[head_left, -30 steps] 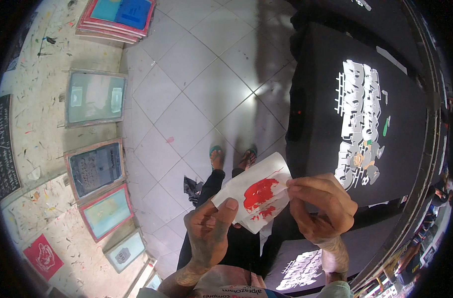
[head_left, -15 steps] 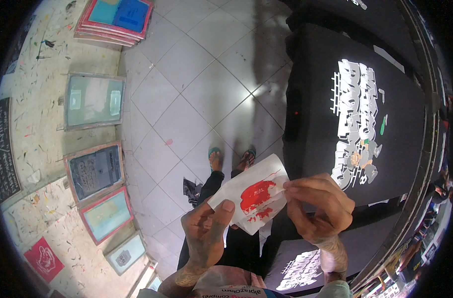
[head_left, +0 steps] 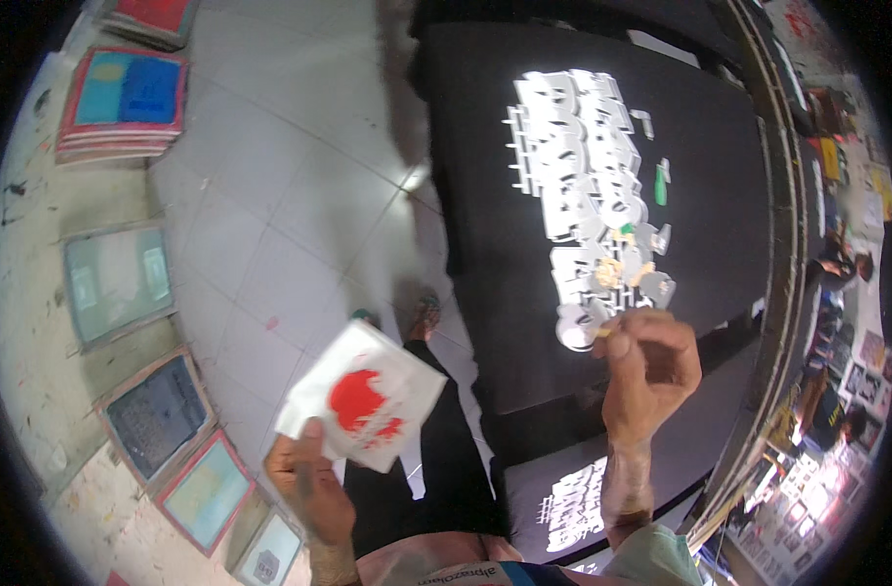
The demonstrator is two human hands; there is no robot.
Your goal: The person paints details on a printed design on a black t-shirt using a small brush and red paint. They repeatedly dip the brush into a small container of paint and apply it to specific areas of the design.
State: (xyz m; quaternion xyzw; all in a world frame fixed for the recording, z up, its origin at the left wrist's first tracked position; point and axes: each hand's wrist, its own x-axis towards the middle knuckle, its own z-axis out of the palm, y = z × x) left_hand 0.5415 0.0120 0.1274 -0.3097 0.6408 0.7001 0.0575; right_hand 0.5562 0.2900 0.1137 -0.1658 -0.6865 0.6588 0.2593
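Observation:
My left hand (head_left: 311, 485) grips a square white sheet, paper or thin cloth (head_left: 407, 371), by its lower left corner, thumb on top. A wet-looking red paint blob (head_left: 356, 398) and smaller red smears lie on the sheet. To the right, my right hand (head_left: 653, 376) is closed in a pinch over a black fabric panel (head_left: 495, 322). Something small and yellowish seems to show at its fingertips; its kind is unclear. Just beyond those fingertips is the lower end of a white and grey lettered print (head_left: 573, 156), with a green bottle-shaped mark (head_left: 661, 186) beside it.
Framed printing screens, one greenish (head_left: 119, 283) and one dark (head_left: 155, 415), lean along the paint-marked left wall. A stack of red-edged frames (head_left: 119, 146) stands farther up. Another printed black panel (head_left: 573, 503) lies nearer me. A long rail (head_left: 783, 195) borders the panels' right side.
My right hand has left the sheet's edge and now hangs over the print. The left hand still holds the sheet, lower and farther left. The view has shifted toward the black panels.

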